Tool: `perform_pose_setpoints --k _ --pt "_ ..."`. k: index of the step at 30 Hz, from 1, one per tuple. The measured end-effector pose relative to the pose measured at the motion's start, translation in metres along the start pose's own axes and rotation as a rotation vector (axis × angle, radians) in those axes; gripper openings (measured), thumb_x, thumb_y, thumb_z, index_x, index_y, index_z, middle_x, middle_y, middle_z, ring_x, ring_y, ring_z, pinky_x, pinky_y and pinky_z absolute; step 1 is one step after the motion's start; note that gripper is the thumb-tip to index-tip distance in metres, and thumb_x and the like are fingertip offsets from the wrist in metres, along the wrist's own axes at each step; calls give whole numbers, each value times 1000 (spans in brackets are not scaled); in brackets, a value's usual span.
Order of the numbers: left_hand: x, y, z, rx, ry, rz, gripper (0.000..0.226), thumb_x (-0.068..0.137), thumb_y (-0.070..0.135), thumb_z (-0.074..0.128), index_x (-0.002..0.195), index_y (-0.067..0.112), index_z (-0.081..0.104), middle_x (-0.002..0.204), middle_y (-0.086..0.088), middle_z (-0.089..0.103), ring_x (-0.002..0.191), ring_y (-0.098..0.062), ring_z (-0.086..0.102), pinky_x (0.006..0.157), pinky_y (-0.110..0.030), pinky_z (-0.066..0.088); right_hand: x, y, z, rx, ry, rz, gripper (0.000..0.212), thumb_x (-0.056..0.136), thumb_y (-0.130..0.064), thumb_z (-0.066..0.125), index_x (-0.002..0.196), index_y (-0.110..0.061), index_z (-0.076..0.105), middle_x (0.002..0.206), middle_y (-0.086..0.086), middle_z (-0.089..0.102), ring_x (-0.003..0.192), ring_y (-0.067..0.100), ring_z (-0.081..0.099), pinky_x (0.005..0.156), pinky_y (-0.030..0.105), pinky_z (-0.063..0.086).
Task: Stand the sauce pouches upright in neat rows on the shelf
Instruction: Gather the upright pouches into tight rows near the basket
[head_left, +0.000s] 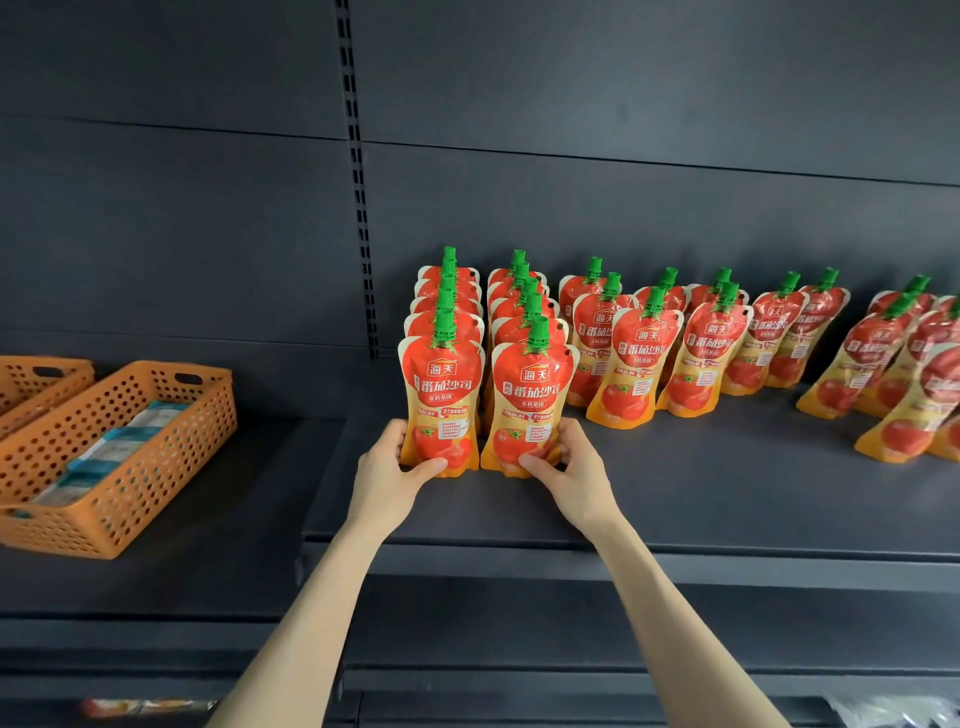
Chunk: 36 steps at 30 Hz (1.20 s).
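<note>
Red and orange tomato sauce pouches with green caps stand on a dark grey shelf (675, 493). Two tight rows of several pouches each run front to back at the left. My left hand (392, 473) grips the base of the left row's front pouch (441, 395), thumb across its front. The base of the right row's front pouch (530, 405) is held in my right hand (571, 467). More pouches (696, 353) stand in looser pairs to the right. A leaning group (898, 374) sits at the far right.
An orange perforated basket (156, 467) with white and blue packets stands on the neighbouring shelf at the left, a second basket (36, 379) behind it. A slotted upright (361, 208) divides the back panel. A lower shelf holds a blurred packet (145, 706).
</note>
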<state>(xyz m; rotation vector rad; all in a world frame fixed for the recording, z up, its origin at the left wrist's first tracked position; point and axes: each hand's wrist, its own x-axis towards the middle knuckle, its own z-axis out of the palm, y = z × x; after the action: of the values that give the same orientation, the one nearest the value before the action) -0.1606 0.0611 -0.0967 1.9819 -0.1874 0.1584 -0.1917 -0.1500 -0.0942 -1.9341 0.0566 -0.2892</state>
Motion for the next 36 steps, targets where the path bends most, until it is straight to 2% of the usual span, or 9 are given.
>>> perform_pose_setpoints --k 7,14,17,21,28,36 --pt "0 0 0 3 1 -2 37 79 23 73 108 19 50 102 9 60 88 -5 57 68 -10 42 0 -1 0 -18 3 7 42 84 -21 68 121 -15 47 115 -6 59 102 6 55 74 7 41" --pt "0 0 0 -13 0 1 36 79 22 73 107 19 50 102 8 61 89 -6 58 69 -12 44 -1 -3 -1 -15 -1 6 38 85 -18 67 118 -15 48 111 -8 59 92 -3 55 68 2 43" --pt "0 0 0 -6 2 3 37 79 23 73 107 18 50 102 9 61 89 -7 58 74 -17 48 -1 -3 -1 -16 -2 5 38 85 -18 67 118 -15 47 112 -8 58 95 0 55 70 3 42" --pt "0 0 0 3 4 2 40 79 23 73 111 15 51 103 7 61 90 -9 59 71 -14 45 -1 -4 -1 -25 1 7 39 85 -19 67 118 -15 47 111 -8 58 98 3 54 70 5 42" --pt "-2 4 -1 12 -2 -7 36 79 23 73 105 20 48 99 11 59 81 4 55 64 -8 40 -2 -4 -1 -30 7 7 42 85 -20 67 121 -13 47 116 -5 59 103 8 55 75 7 40" --pt "-6 6 -1 -16 13 -32 49 77 24 75 116 18 47 104 12 56 87 1 54 67 -8 39 -5 -9 -1 -37 3 33 48 83 -22 70 124 -15 45 118 -5 58 105 8 55 85 16 41"
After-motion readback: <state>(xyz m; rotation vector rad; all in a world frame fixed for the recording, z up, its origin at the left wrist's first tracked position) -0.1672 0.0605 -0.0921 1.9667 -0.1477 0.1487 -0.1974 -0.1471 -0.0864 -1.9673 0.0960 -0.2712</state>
